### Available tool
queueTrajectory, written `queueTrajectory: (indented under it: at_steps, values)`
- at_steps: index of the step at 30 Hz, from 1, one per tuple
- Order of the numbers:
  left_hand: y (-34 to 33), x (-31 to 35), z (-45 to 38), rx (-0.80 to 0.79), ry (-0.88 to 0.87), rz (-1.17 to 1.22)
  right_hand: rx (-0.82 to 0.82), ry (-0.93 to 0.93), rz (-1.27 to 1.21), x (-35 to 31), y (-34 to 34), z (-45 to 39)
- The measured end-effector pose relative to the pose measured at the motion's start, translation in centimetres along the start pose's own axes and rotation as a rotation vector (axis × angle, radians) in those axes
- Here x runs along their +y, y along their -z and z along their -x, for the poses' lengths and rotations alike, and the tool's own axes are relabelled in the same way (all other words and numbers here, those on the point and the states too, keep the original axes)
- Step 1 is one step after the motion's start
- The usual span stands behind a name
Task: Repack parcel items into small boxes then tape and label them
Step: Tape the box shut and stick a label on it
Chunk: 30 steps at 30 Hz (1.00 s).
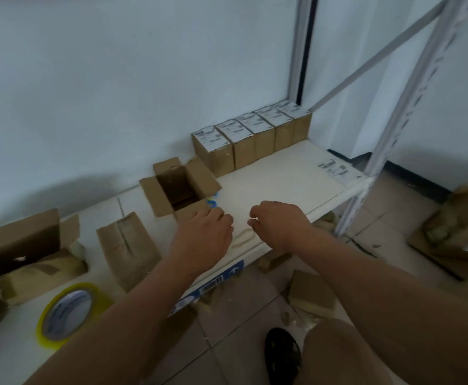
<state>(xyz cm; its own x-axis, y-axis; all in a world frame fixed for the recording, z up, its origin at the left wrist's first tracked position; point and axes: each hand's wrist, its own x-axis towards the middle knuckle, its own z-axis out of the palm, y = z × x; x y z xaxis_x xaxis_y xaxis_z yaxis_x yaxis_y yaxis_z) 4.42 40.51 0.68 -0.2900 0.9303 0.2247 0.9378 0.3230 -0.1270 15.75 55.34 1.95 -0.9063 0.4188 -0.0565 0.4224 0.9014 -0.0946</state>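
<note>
Your left hand (208, 232) and right hand (277, 223) hover with fingers curled, holding nothing visible, over the white surface (283, 176), just beside the open small box (178, 187); five labelled boxes (251, 134) line the wall.

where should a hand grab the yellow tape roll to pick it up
Pinch the tape roll through its centre hole and over the outer rim, coming from above. It lies flat on the shelf with the hole facing up; the left forearm crosses beside its right edge, so the near-left rim is freest.
</note>
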Motion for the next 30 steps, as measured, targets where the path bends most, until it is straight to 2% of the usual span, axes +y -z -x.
queueTrajectory:
  at_steps: [11, 17, 24, 30]
  values:
    - [-5.4, 7.3, -16.0, 0.174, -0.149, 0.046, 0.044, -0.293, -0.058, 17.0, -1.4, -5.6]
    - [-9.9, 9.7, -23.3, 0.203, -0.269, 0.034, 0.138, -0.473, -0.154, 25.2, -3.5, -9.7]
    - [-13.7, 11.5, -28.7, 0.201, -0.314, -0.002, 0.034, -0.68, -0.143, 30.6, -5.5, -12.5]
    - [-15.3, 11.6, -29.2, 0.188, -0.289, -0.011, -0.018, -0.772, -0.24, 31.8, -5.7, -13.2]
